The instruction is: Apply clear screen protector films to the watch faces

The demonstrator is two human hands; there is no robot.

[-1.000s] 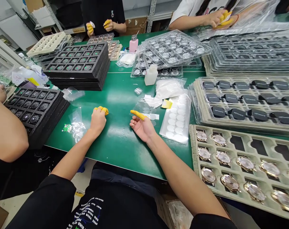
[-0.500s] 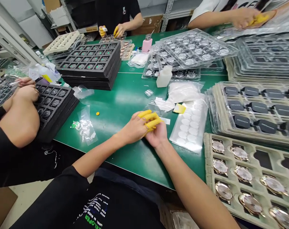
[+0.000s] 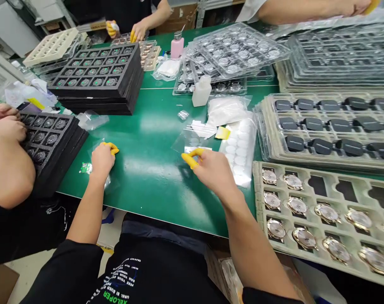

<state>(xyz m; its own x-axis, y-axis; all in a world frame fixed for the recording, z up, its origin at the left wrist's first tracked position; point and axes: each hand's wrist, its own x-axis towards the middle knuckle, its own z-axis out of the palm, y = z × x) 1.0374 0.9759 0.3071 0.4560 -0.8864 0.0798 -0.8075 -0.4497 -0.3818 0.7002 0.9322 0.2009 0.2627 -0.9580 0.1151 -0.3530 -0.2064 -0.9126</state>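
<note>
At the lower middle of the frame, on the green worktop [image 3: 154, 169], the person's two hands are working apart. The left hand [image 3: 101, 159], curled with yellow finger cots [image 3: 112, 147] on, is pressing down on a clear plastic bag [image 3: 98, 169] at the worktop's left edge; whether it is gripping the bag I cannot tell. The right hand [image 3: 212, 169] is pinching its cot-covered thumb and forefinger together near a small clear film [image 3: 192, 141], and what it is holding, if anything, is too small to see. To the lower right, the grey tray [image 3: 325, 194] is sitting partly filled with watch heads [image 3: 304, 238], with several pockets in its upper row showing empty, so filling seems unfinished. The sheet of round white stickers [image 3: 239, 147] is lying just right of that hand. On the black shirt [image 3: 122, 278] at the bottom, upside-down lettering is showing, with only "XELOPER" readable.
</note>
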